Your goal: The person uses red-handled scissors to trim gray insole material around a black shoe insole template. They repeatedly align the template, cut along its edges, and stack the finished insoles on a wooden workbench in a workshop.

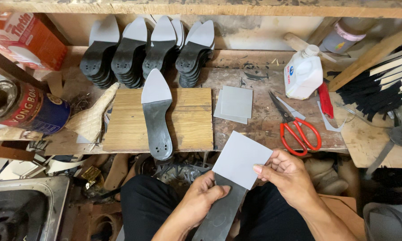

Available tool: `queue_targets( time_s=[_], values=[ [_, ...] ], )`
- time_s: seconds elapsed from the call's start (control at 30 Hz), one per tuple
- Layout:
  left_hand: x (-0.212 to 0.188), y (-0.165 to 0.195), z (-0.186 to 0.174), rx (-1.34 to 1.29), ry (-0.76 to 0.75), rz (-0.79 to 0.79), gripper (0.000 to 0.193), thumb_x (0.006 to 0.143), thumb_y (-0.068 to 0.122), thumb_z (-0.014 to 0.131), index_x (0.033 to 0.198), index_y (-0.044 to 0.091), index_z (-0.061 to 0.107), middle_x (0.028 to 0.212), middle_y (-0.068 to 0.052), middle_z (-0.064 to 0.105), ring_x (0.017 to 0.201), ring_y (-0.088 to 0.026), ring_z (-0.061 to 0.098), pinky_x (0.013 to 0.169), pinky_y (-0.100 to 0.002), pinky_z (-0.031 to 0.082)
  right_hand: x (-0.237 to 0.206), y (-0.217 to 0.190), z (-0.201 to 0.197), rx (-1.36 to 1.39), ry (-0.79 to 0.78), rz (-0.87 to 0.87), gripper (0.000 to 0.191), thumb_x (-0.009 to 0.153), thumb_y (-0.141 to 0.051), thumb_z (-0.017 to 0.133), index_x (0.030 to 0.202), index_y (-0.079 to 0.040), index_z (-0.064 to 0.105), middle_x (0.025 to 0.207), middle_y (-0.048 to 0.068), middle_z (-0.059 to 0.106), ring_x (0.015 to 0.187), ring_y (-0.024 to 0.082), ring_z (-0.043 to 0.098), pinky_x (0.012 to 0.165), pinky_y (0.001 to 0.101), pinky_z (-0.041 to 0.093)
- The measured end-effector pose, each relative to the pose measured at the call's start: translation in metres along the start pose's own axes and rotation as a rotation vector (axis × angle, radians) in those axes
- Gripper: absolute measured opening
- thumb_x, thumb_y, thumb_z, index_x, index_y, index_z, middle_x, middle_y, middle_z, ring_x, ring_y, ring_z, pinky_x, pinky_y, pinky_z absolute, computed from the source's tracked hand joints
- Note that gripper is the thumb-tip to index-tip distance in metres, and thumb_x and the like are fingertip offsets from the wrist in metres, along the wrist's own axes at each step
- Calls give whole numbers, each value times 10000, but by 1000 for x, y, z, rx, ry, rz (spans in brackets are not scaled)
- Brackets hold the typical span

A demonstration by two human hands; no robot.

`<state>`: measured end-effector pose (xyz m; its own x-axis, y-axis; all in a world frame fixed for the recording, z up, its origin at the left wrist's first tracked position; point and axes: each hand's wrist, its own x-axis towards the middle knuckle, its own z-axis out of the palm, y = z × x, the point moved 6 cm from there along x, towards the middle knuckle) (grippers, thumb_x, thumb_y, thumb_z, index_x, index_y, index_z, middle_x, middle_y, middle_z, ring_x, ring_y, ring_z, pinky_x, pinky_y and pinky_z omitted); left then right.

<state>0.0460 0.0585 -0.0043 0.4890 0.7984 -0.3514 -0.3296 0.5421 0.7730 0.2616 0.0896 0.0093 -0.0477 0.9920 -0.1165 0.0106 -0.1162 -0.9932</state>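
While I watch through the head camera, the left hand pinches a dark insole board at five o'clock, steadying it over the lap. At four o'clock the right hand pinches a grey square sheet flat on the board's toe, apparently to align it. A finished insole lies on the wooden board; red scissors wait at three o'clock.

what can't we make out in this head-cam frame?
- Dark insole in the left hand: its toe end is covered by the grey square sheet that the right hand holds, and its heel is cut by the bottom edge.
- Stacked insoles: the count is unclear because they overlap.
- Metal basin: cropped at the left corner.
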Motion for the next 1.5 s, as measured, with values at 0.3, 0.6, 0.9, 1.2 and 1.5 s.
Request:
queue_targets(
  time_s=[0.3, 0.6, 0.9, 1.2, 1.5],
  values=[
    [3, -6, -3, 11, 41, -38, 252, 983, 191, 607, 1119, -13, 667, 893, -58, 732, 737, -108, 663, 686, -273, 549, -1, 1, 1, 36, -5, 14, 189, 847, -36, 754, 1004, 8, 658, 824, 79, 712, 688, 109, 647, 620, 259, 521],
    [3, -6, -5, 48, 100, -49, 312, 1005, 267, 595, 1100, -12, 700, 866, -55, 736, 711, -98, 654, 668, -264, 540, -5, -5, 3, 13, -3, 3, 198, 854, -34, 751, 1020, 19, 658, 822, 83, 709, 686, 111, 646, 617, 259, 525],
    [2, -3, -3, 110, 97, -18, 312, 1007, 265, 572, 1092, -11, 688, 855, -66, 739, 708, -110, 667, 669, -267, 547, -7, -8, 5, 28, -13, -30, 206, 857, -11, 734, 1042, 13, 647, 844, 86, 725, 700, 115, 665, 621, 264, 539],
    [1, -3, -2, 103, 105, -6, 306, 1009, 261, 566, 1095, -5, 689, 857, -60, 736, 712, -104, 663, 671, -265, 545, -6, -4, 4, 27, -4, -31, 201, 864, 8, 722, 1050, 18, 644, 850, 79, 715, 720, 112, 666, 631, 261, 546],
    [2, -8, 2, 59, 157, 75, 294, 1005, 231, 577, 1123, -9, 700, 887, -32, 743, 746, -80, 649, 699, -251, 533, -19, 6, 29, 129, -23, 125, 518, 730, 29, 779, 1215, -47, 613, 1049, 69, 737, 933, 136, 707, 831, 310, 581]
  ],
)
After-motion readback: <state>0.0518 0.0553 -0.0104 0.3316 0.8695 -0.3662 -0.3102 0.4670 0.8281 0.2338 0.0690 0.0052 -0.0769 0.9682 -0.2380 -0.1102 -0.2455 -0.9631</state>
